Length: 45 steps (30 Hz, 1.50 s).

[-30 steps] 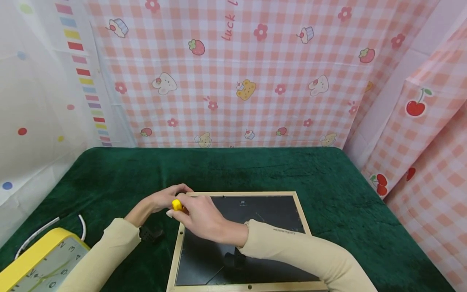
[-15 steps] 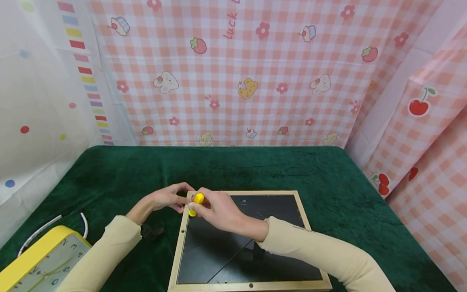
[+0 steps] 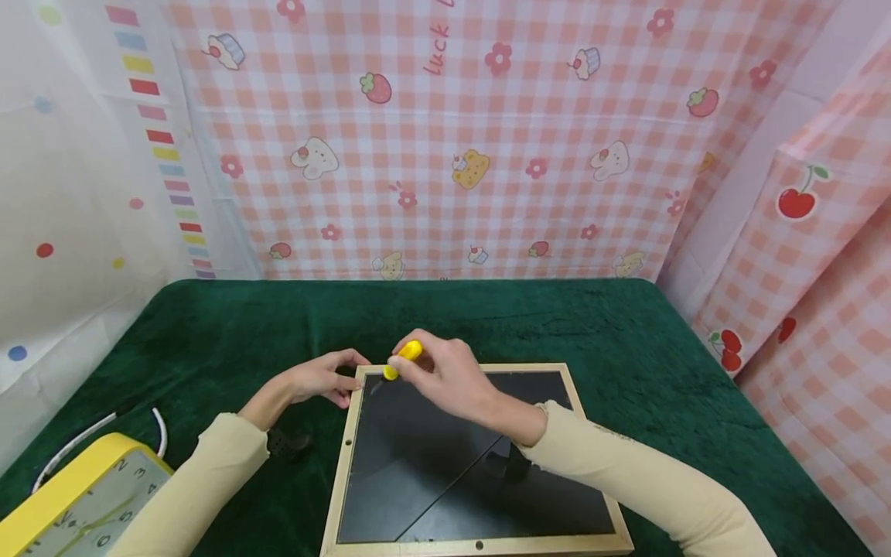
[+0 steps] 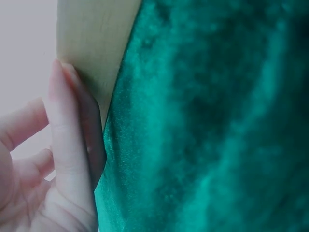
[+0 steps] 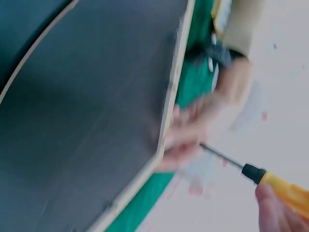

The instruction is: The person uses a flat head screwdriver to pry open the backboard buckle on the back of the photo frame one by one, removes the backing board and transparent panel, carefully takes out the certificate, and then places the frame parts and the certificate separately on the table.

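Observation:
A black board with a pale wooden frame lies on the green cloth, a thin diagonal line across its dark face. At its far left corner my left hand grips the wood, thumb on the side and index finger at the top edge. The left wrist view shows those fingers against the wood. My right hand holds a screwdriver by its yellow handle, raised over the board near that corner. In the right wrist view the screwdriver's shaft points towards the left hand, its tip off the frame.
A yellow clock lies at the lower left, with a white cable behind it. Green cloth covers the table. A pink checked curtain hangs behind, and more fabric hangs at the right.
My right hand has lifted away from the frame's corner, moving right with the screwdriver, whose handle has tilted over. The left hand stays at the corner.

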Each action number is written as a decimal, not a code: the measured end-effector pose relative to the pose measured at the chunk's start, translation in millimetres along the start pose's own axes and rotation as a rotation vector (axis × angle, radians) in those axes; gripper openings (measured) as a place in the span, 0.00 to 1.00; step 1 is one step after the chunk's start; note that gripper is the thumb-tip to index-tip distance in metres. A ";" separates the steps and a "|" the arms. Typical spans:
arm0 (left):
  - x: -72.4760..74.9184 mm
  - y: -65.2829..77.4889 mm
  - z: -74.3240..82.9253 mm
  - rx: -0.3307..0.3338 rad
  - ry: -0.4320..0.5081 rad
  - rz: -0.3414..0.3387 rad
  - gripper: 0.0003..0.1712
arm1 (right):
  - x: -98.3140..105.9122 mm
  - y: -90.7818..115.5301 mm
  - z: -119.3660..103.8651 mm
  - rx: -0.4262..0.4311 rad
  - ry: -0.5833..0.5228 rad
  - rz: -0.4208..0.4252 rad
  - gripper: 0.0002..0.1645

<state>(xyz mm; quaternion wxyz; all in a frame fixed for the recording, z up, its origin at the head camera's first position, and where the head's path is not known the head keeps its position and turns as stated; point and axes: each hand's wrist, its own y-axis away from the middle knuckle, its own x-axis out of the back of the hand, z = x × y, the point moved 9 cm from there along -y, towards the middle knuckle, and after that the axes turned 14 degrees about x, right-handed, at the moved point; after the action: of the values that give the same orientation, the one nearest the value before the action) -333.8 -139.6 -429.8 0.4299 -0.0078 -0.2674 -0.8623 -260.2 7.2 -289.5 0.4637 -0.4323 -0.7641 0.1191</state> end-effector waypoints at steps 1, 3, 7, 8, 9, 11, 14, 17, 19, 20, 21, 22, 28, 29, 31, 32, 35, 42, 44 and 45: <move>-0.1 0.3 0.1 -0.004 0.001 -0.003 0.19 | 8.6 0.9 2.8 -0.013 -0.017 0.012 0.10; -0.6 0.9 0.6 -0.015 0.002 -0.013 0.19 | 28.0 3.8 6.4 -0.051 -0.043 0.038 0.09; -0.2 1.5 0.7 -0.021 0.008 -0.017 0.19 | 69.1 13.7 13.0 -0.131 -0.075 0.095 0.10; -0.1 1.6 0.6 -0.021 0.009 -0.015 0.19 | 78.8 16.8 15.7 -0.158 -0.074 0.110 0.10; 0.1 1.6 0.5 -0.021 0.009 -0.012 0.19 | 87.5 20.1 20.2 -0.176 -0.073 0.125 0.11; 0.4 1.5 0.3 -0.018 0.010 -0.004 0.19 | 103.1 27.5 30.0 -0.214 -0.079 0.155 0.12; 0.0 2.0 0.2 -0.020 0.003 0.004 0.19 | 121.3 39.2 44.7 -0.249 -0.098 0.193 0.14; 0.2 3.0 -0.2 -0.022 0.000 0.009 0.18 | 133.8 51.6 58.0 -0.262 -0.126 0.220 0.15; 0.6 3.9 -0.5 -0.021 -0.002 0.012 0.18 | 140.1 60.1 67.7 -0.270 -0.141 0.229 0.16; 0.7 4.4 -0.7 -0.020 -0.003 0.014 0.18 | 142.9 64.7 73.6 -0.276 -0.146 0.234 0.17; 0.5 5.1 -0.3 -0.026 -0.006 0.012 0.19 | 145.4 69.0 79.1 -0.281 -0.152 0.240 0.18; 0.7 5.3 -0.4 -0.027 -0.005 0.012 0.19 | 147.6 73.5 84.8 -0.287 -0.156 0.247 0.18; 1.7 5.9 -0.6 -0.027 -0.010 0.028 0.19 | 157.6 95.0 107.4 -0.311 -0.170 0.284 0.21; 1.6 5.9 -0.7 -0.028 -0.013 0.029 0.19 | 159.0 98.2 109.2 -0.312 -0.166 0.286 0.21; 1.4 5.9 -0.8 -0.032 -0.016 0.029 0.19 | 161.8 105.9 113.3 -0.331 -0.164 0.296 0.22; 1.1 5.9 -0.8 -0.034 -0.017 0.029 0.20 | 163.3 110.2 115.5 -0.344 -0.164 0.300 0.22; 0.2 5.6 -0.9 -0.030 -0.019 0.029 0.20 | 168.6 124.5 122.4 -0.387 -0.177 0.311 0.22; -2.4 4.5 -0.9 -0.015 -0.018 0.033 0.23 | 184.9 163.2 145.3 -0.502 -0.247 0.306 0.19; -2.0 3.7 -1.7 -0.013 -0.028 0.044 0.24 | 189.7 174.6 152.9 -0.534 -0.247 0.289 0.19; -1.9 3.4 -1.8 -0.011 -0.034 0.050 0.24 | 191.8 180.4 156.7 -0.547 -0.254 0.275 0.19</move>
<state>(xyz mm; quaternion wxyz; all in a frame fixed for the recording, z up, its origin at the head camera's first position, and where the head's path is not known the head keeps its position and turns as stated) -329.7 -140.7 -430.3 0.4468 -0.0315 -0.2695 -0.8525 -325.7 297.3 -363.4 0.2110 -0.6217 -0.7539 0.0240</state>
